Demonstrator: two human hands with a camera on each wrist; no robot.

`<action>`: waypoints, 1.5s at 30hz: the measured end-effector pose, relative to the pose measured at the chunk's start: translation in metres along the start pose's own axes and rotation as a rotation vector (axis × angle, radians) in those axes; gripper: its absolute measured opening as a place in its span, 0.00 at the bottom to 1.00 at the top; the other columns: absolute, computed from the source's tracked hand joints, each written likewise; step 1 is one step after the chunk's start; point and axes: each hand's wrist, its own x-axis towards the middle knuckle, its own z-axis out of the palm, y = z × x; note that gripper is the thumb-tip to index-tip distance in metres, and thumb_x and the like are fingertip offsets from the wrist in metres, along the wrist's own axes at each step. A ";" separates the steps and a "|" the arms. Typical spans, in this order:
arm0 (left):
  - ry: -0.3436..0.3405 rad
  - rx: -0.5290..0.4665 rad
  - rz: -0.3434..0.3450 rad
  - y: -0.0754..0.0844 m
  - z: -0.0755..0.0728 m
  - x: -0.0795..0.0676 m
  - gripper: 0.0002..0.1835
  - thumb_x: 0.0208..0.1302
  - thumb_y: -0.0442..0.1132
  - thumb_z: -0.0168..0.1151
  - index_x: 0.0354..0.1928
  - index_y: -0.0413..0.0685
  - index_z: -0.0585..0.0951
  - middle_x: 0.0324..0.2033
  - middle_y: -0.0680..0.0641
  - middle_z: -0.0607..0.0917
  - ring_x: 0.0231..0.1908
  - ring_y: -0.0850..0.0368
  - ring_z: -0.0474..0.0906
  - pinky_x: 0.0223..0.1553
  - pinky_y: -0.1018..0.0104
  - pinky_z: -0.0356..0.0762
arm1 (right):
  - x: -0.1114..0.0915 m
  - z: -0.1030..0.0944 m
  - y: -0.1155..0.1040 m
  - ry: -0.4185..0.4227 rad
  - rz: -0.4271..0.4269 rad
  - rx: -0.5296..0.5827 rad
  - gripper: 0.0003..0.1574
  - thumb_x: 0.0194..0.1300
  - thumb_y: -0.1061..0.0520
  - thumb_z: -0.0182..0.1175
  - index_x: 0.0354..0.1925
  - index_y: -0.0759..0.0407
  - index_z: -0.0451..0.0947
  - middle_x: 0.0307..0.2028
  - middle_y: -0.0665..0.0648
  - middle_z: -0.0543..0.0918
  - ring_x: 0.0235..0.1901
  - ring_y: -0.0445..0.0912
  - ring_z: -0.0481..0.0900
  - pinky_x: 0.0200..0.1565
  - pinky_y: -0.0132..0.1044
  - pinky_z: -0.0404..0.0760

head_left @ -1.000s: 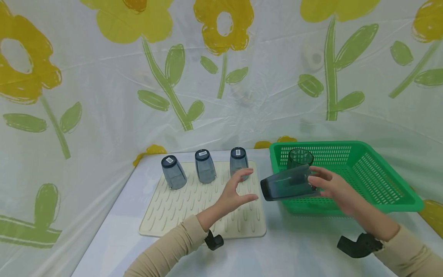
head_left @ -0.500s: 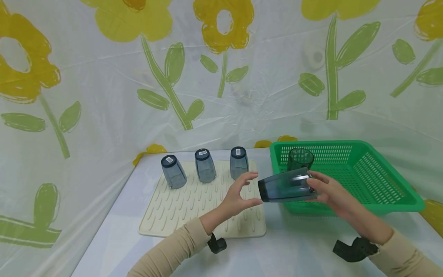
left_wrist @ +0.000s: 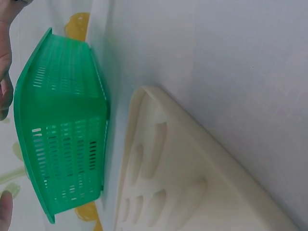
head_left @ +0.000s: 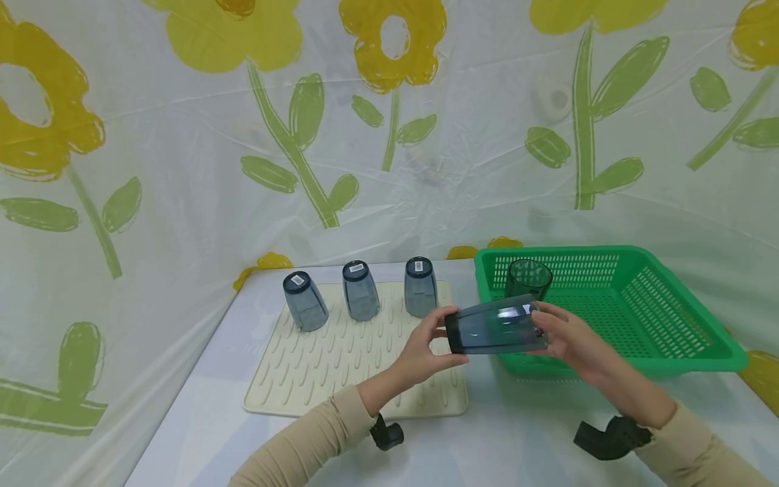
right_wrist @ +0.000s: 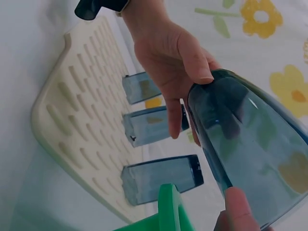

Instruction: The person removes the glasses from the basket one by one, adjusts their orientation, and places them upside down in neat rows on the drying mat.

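Note:
A blue-grey tinted drinking glass [head_left: 496, 328] lies sideways in the air between my two hands, its dark base toward the left. My right hand [head_left: 566, 335] grips it near the rim. At the base end, my left hand [head_left: 426, 352] holds it between thumb and fingers. The right wrist view shows the left thumb on the base of the glass [right_wrist: 260, 139], and a right fingertip [right_wrist: 237, 204] on its side. Only the right hand [left_wrist: 5, 67] and one left fingertip [left_wrist: 5, 209] show at the edge of the left wrist view.
Three matching glasses stand upside down on a cream ridged mat [head_left: 353, 385]: a left one [head_left: 309, 308], a middle one [head_left: 362, 297] and a right one [head_left: 420, 291]. To the right is a green slotted basket [head_left: 681, 318] with another glass [head_left: 528, 274] inside.
The held glass has moved left, toward my left hand. That hand has gone from apart from the glass to gripping its base. My right hand keeps its hold near the rim.

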 end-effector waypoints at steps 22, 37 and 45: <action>0.063 -0.262 -0.039 -0.026 -0.010 0.000 0.39 0.47 0.41 0.72 0.59 0.34 0.63 0.48 0.34 0.73 0.42 0.65 0.74 0.47 0.70 0.74 | 0.001 0.010 -0.021 -0.026 0.084 -0.434 0.52 0.64 0.44 0.51 0.70 0.66 0.35 0.61 0.73 0.57 0.49 0.54 0.68 0.47 0.45 0.71; 0.136 -0.357 -0.106 -0.022 -0.019 0.005 0.47 0.42 0.56 0.72 0.58 0.31 0.65 0.44 0.57 0.76 0.37 0.64 0.74 0.40 0.73 0.73 | 0.001 0.017 -0.030 -0.045 -0.104 -0.658 0.49 0.55 0.52 0.64 0.68 0.59 0.50 0.58 0.69 0.64 0.55 0.62 0.66 0.45 0.45 0.76; 0.180 -0.339 -0.064 -0.013 -0.024 0.009 0.50 0.40 0.59 0.71 0.57 0.29 0.65 0.42 0.57 0.76 0.40 0.64 0.72 0.42 0.75 0.71 | 0.005 0.022 -0.030 0.001 -0.217 -0.830 0.46 0.52 0.49 0.67 0.64 0.61 0.59 0.55 0.64 0.70 0.48 0.52 0.71 0.45 0.45 0.75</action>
